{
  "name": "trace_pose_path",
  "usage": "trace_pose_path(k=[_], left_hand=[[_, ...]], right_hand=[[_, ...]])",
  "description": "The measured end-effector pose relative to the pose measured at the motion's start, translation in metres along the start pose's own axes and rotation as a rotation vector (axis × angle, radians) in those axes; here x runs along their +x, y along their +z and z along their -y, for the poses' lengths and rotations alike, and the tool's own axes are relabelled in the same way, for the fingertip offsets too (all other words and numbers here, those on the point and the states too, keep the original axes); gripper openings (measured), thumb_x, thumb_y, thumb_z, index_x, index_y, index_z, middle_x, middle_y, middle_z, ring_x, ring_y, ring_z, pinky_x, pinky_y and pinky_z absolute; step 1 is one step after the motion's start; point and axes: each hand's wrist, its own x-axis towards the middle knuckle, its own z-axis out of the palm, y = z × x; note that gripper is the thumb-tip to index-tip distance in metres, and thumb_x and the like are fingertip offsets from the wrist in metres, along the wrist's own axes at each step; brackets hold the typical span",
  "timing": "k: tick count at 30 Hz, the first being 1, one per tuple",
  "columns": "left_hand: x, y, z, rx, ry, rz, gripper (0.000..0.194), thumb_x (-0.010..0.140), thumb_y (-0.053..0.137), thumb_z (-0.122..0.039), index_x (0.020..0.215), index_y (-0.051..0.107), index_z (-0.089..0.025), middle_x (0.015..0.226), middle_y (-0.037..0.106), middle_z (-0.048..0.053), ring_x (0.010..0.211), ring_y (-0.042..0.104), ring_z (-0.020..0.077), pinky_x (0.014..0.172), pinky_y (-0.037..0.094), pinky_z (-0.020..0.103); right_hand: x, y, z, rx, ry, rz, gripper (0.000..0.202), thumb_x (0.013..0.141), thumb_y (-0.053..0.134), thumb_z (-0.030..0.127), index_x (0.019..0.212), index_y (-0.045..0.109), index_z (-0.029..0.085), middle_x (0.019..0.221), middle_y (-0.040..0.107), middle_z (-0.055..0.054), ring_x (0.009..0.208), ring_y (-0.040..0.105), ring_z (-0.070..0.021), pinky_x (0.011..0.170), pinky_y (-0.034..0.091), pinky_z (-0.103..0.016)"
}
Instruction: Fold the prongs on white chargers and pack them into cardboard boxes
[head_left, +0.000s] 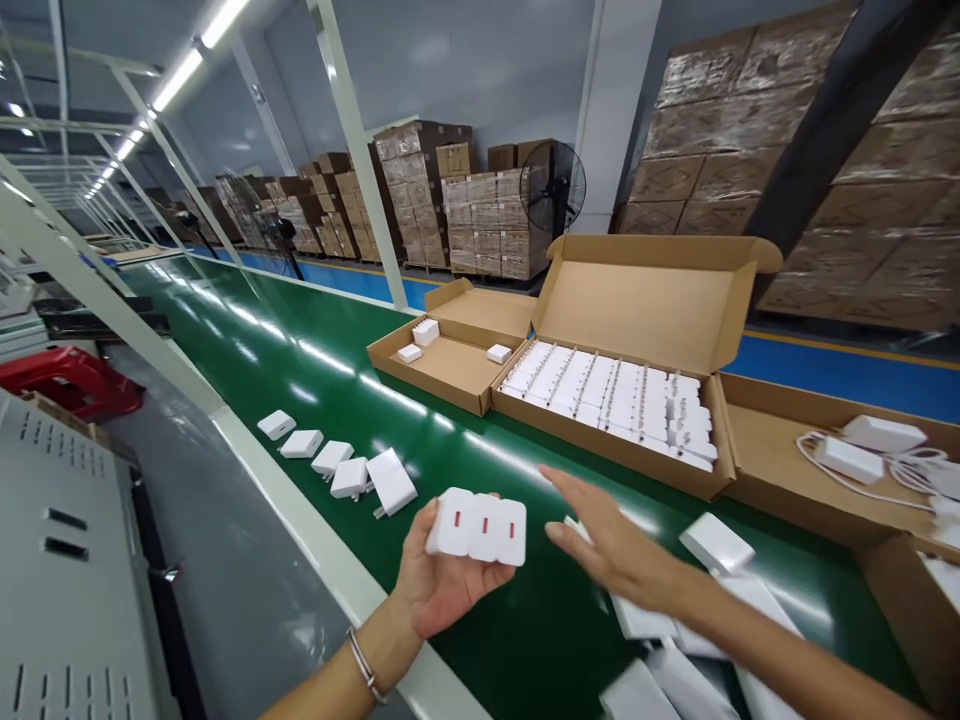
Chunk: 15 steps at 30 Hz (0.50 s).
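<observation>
My left hand (450,585) is closed around three white charger plugs (484,528) held side by side, their faces with red USB ports turned up toward me. To their right, my right hand (600,535) hovers over the green belt with its fingers apart, and I see nothing in its grip. Beneath and beyond that hand lies a loose pile of white chargers (716,545), partly covered by my forearm. A short row of white chargers (334,457) rests on the belt to the left of my left hand.
An open carton (600,425) packed with rows of white chargers stands behind my hands. Left of it, a shallower open box (457,375) holds a few chargers. At right, another box (772,420) contains white adapters with cables (847,460). The belt's pale metal edge (300,530) runs along my side.
</observation>
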Motion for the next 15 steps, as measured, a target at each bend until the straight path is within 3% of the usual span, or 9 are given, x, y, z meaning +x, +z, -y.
trace_pose_path(k=[2,4,7,9,11,13,15], left_hand=[[0.018,0.003,-0.008,-0.017,-0.038,0.030,0.044,0.075,0.042,-0.052,0.098,0.057,-0.017,0.103,0.057,0.007,0.096,0.052,0.0211,0.086,0.037,0.037],[0.038,0.006,-0.017,0.000,-0.076,0.086,0.037,0.075,0.046,-0.047,0.093,0.059,-0.017,0.094,0.060,0.006,0.091,0.055,0.0209,0.083,0.039,0.037],[0.063,0.011,-0.037,0.080,-0.115,0.167,0.039,0.072,0.049,-0.047,0.094,0.060,-0.016,0.089,0.061,0.008,0.085,0.057,0.0227,0.072,0.043,0.034],[0.077,0.019,-0.058,0.149,-0.142,0.179,0.044,0.068,0.053,-0.046,0.099,0.058,-0.015,0.089,0.061,0.009,0.086,0.057,0.0239,0.071,0.043,0.032],[0.092,0.029,-0.092,0.313,-0.137,0.180,0.057,0.062,0.059,-0.044,0.110,0.052,-0.015,0.096,0.059,0.009,0.090,0.055,0.0252,0.074,0.042,0.033],[0.113,0.036,-0.135,0.677,-0.035,0.170,0.069,0.059,0.064,-0.040,0.121,0.042,-0.018,0.106,0.055,0.009,0.093,0.053,0.0265,0.078,0.042,0.034],[0.143,0.031,-0.183,1.199,0.167,0.127,0.074,0.061,0.065,-0.036,0.127,0.036,-0.021,0.114,0.049,0.009,0.100,0.049,0.0282,0.085,0.039,0.037]], right_hand=[[0.024,0.007,0.032,0.054,-0.134,-0.135,0.048,0.087,0.032,0.042,0.131,0.029,0.024,0.132,0.037,-0.007,0.118,0.035,-0.0228,0.095,0.032,-0.040],[0.057,0.006,0.049,0.124,-0.240,-0.208,0.037,0.087,0.031,0.043,0.115,0.046,0.024,0.110,0.055,-0.006,0.098,0.051,-0.0202,0.082,0.041,-0.034],[0.108,-0.009,0.041,0.268,-0.283,-0.139,0.035,0.089,0.029,0.042,0.081,0.056,0.022,0.071,0.059,-0.001,0.062,0.054,-0.0127,0.056,0.041,-0.024],[0.135,-0.027,0.021,0.372,-0.188,-0.131,0.040,0.090,0.027,0.042,0.070,0.054,0.021,0.063,0.056,0.000,0.056,0.052,-0.0109,0.051,0.040,-0.022],[0.147,-0.047,-0.002,0.412,-0.016,-0.246,0.038,0.090,0.027,0.041,0.071,0.054,0.021,0.068,0.058,0.000,0.063,0.054,-0.0123,0.057,0.042,-0.023],[0.137,-0.066,-0.025,0.333,0.164,-0.352,0.030,0.089,0.031,0.041,0.082,0.054,0.024,0.080,0.060,-0.001,0.076,0.056,-0.0157,0.065,0.044,-0.026],[0.108,-0.079,-0.044,0.166,0.292,-0.378,0.022,0.086,0.038,0.041,0.093,0.053,0.028,0.091,0.059,-0.003,0.083,0.055,-0.0188,0.067,0.046,-0.028]])
